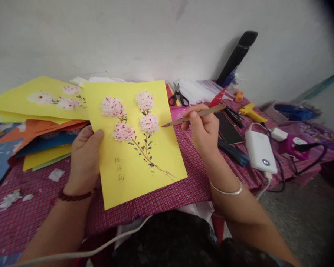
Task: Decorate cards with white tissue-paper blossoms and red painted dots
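My left hand (86, 159) grips the left edge of a yellow sheet of paper (139, 185), thumb on top. Several fluffy white flower heads speckled with red (149, 123) are on the sheet, with brown drawn stems and dark leaf marks below them. Small handwritten characters (119, 168) stand at its lower left. Between the fingers and thumb of my right hand (203, 128) is a thin wooden pencil (193, 116). Its pointed tip is over the sheet, just right of a flower head; whether it touches the paper I cannot tell.
Another yellow flower picture (22, 98) lies on coloured papers (50, 155) at the left. Scissors (178, 96), a dark phone (228, 128), a white power bank (261, 150) with cables and a yellow glue gun (252, 111) sit on the checked cloth (161, 202). A wall stands behind.
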Available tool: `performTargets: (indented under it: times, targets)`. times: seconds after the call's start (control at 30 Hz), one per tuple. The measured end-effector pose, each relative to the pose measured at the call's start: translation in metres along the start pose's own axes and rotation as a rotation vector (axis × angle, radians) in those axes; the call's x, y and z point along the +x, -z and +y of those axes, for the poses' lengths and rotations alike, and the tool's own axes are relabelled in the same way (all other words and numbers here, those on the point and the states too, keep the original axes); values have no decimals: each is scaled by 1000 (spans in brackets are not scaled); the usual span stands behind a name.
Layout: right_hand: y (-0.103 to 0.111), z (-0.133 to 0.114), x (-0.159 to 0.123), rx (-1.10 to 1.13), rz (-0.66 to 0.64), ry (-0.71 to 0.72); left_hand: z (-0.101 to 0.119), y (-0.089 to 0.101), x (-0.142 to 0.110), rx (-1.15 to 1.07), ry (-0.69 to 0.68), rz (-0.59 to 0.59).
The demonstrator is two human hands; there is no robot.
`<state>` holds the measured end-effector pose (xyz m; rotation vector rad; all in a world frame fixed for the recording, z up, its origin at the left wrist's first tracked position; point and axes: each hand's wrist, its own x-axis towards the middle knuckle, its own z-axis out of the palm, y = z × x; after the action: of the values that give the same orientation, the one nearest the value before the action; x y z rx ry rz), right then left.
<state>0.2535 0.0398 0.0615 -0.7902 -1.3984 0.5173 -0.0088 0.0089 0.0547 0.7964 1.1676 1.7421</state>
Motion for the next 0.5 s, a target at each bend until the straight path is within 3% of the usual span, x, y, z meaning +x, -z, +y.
performTargets:
  times: [0.37, 0.5]
  targets:
    - [-4, 6, -4, -20, -126, 11, -2, 1, -1, 55, 2, -5]
    - [-1, 1, -2, 34, -45, 40, -1, -1, 0, 61, 15, -11]
